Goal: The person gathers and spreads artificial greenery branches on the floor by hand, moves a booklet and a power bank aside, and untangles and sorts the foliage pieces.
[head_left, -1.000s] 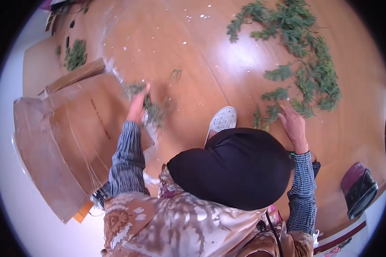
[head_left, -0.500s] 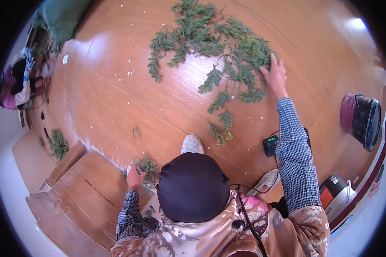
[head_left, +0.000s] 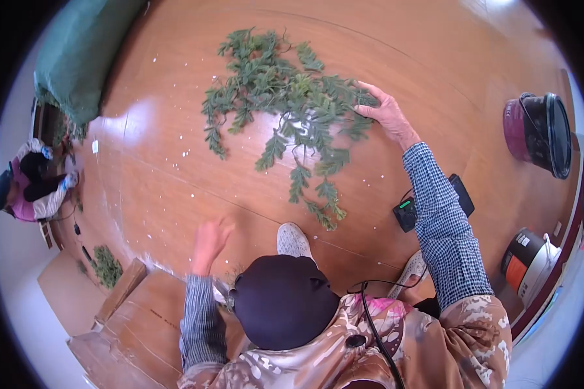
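Observation:
A spread of leafy green artificial branches point(head_left: 292, 97) lies on the brown floor in front of me. My right hand point(head_left: 388, 113) reaches out to its right end, with thumb and fingers closed round a leafy tip. Nearer my body, my left hand point(head_left: 211, 243) hovers above the floor by the cardboard box, apart from the branches. Motion smears its fingers, and I see nothing clearly held in it. A bit of thin greenery beside the dark cap is mostly hidden.
A cardboard box point(head_left: 143, 311) stands at lower left, near a small green clump point(head_left: 106, 266). A green sack point(head_left: 78, 58) lies at upper left, above another seated person point(head_left: 36, 181). Buckets point(head_left: 538, 133) stand at right. A black device point(head_left: 405, 214) sits by my right forearm.
My left hand has left the small greenery by the box and moved up and forward. My right hand has shifted left with the branch tip, and the branches now lie more bunched.

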Demonstrator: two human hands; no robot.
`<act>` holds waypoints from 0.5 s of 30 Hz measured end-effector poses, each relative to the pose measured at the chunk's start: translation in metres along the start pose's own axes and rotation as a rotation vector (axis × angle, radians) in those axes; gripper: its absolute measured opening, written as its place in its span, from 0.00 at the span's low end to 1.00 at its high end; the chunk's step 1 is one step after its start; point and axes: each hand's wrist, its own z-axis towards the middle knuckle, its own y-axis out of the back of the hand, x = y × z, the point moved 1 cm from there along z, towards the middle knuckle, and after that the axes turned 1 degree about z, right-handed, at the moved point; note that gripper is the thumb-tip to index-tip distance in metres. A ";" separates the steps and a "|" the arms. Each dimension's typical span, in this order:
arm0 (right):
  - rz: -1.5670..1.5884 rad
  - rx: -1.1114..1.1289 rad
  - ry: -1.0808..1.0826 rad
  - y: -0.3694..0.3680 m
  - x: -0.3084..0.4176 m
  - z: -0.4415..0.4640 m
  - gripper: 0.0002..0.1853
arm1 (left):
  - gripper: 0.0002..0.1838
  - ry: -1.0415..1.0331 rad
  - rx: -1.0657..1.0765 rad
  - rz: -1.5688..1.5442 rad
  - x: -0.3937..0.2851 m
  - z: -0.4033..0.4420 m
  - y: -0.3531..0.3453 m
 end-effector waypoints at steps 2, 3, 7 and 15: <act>-0.077 0.051 -0.045 0.001 0.011 -0.002 0.26 | 0.17 -0.107 -0.010 -0.522 -0.062 0.063 0.018; -0.112 0.077 -0.071 -0.002 0.014 -0.004 0.27 | 0.17 -0.174 0.026 -0.768 -0.090 0.090 0.018; 0.116 0.021 -0.087 -0.025 0.018 -0.013 0.24 | 0.18 -0.409 0.002 -1.116 -0.194 0.154 0.007; -0.840 -0.199 0.456 0.008 0.010 -0.018 0.24 | 0.12 -0.251 0.569 -1.585 -0.168 0.170 0.002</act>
